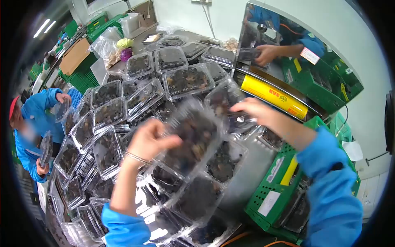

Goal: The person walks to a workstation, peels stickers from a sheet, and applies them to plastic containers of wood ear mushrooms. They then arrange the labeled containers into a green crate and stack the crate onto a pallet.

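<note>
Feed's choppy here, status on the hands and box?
Left hand gripping clamshell box. Right hand on its lid. Filled boxes piled close around.

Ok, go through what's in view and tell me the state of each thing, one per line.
Held clamshell box: filled with dark pieces, lid seemingly open.
Left hand: fingers gripping the box.
Right hand: fingers pinching its lid.
Boxes on the table: filled, lids shut, piled.
Yellow roll: lying flat.

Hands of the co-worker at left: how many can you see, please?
2: the raised hand holds a clear box; the lower hand grips a second box.
</note>
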A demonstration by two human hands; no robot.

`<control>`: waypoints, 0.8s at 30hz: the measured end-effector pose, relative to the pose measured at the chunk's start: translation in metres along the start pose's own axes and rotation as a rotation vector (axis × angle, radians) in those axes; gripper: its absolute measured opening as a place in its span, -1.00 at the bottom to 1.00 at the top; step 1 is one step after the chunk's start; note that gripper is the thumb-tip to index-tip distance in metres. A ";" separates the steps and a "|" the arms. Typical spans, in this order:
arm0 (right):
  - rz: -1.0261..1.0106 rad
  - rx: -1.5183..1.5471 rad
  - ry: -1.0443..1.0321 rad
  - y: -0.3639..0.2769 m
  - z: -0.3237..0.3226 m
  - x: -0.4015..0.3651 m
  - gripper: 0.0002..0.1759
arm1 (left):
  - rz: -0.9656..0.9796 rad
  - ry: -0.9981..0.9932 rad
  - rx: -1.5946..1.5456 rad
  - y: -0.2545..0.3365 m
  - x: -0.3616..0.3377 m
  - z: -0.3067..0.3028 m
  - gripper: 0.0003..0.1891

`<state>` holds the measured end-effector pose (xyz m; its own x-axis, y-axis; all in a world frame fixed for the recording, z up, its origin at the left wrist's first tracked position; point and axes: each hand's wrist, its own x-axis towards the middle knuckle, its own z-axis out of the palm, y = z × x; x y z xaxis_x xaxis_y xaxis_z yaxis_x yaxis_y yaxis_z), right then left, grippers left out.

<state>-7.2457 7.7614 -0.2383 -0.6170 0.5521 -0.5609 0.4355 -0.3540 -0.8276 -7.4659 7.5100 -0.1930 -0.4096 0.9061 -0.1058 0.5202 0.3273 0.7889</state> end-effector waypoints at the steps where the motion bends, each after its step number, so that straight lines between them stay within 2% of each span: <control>1: -0.013 0.139 -0.060 -0.025 -0.005 -0.031 -0.70 | -0.067 0.065 -0.312 0.004 0.011 -0.022 -0.48; 2: -0.039 0.342 -0.287 -0.023 -0.026 -0.025 -0.66 | 0.112 0.160 -0.567 0.006 0.034 -0.034 -0.34; 3: -0.083 0.447 -0.321 -0.034 -0.016 -0.031 -0.62 | 0.152 0.011 -0.686 0.009 0.058 -0.054 -0.27; 5: -0.120 0.667 -0.453 -0.037 0.002 -0.017 -0.52 | -0.016 -0.097 -0.772 0.010 0.119 -0.072 -0.51; 6: -0.094 0.746 -0.364 -0.029 0.015 0.004 -0.55 | -0.040 -0.146 -0.831 0.006 0.151 -0.072 -0.58; 7: -0.127 0.728 -0.231 -0.035 0.039 0.003 -0.59 | 0.021 -0.077 -0.600 0.006 0.171 -0.068 -0.63; 8: -0.137 0.838 -0.243 -0.020 0.050 0.037 -0.61 | 0.150 -0.052 -0.441 -0.019 0.202 -0.058 -0.62; 9: -0.149 0.898 -0.233 -0.011 0.060 0.060 -0.55 | 0.003 -0.034 -0.454 -0.019 0.213 -0.052 -0.59; 10: -0.258 0.967 -0.235 -0.005 0.066 0.072 -0.54 | -0.160 -0.035 -0.469 -0.020 0.217 -0.040 -0.57; 12: -0.245 1.046 -0.087 -0.010 0.068 0.067 -0.54 | -0.119 -0.136 -0.780 -0.026 0.203 -0.035 -0.53; 14: -0.170 0.973 0.013 -0.026 0.060 0.053 -0.58 | -0.258 -0.233 -0.982 -0.028 0.191 -0.028 -0.62; 17: -0.162 0.859 -0.111 -0.035 0.033 0.035 -0.66 | -0.152 -0.141 -1.008 -0.021 0.146 -0.017 -0.65; 18: -0.173 0.819 -0.118 -0.038 0.026 0.015 -0.69 | -0.087 0.003 -0.889 -0.005 0.119 -0.010 -0.67; 19: -0.174 0.719 -0.151 -0.043 0.014 -0.010 -0.76 | -0.197 0.109 -0.902 0.008 0.087 -0.006 -0.68; 20: -0.145 0.658 -0.031 -0.045 0.001 -0.042 -0.79 | -0.089 0.214 -0.916 0.035 0.050 0.009 -0.68; 21: -0.081 0.604 0.109 -0.053 -0.002 -0.103 -0.82 | -0.093 0.019 -1.044 0.038 0.029 0.009 -0.69; 22: -0.306 0.458 0.004 -0.043 -0.022 -0.145 -0.81 | 0.029 0.010 -1.035 0.068 0.000 0.023 -0.67; 23: -0.301 0.472 0.111 -0.028 -0.047 -0.192 -0.80 | 0.157 0.012 -1.038 0.101 -0.025 0.042 -0.65; 24: -0.302 0.477 0.202 -0.012 -0.073 -0.239 -0.80 | 0.216 -0.096 -1.145 0.132 -0.042 0.068 -0.64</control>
<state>-7.0559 7.6884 -0.0929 -0.5104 0.7973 -0.3223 -0.1108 -0.4327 -0.8947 -7.3289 7.5338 -0.1259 -0.3118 0.9458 0.0910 -0.4271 -0.2250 0.8757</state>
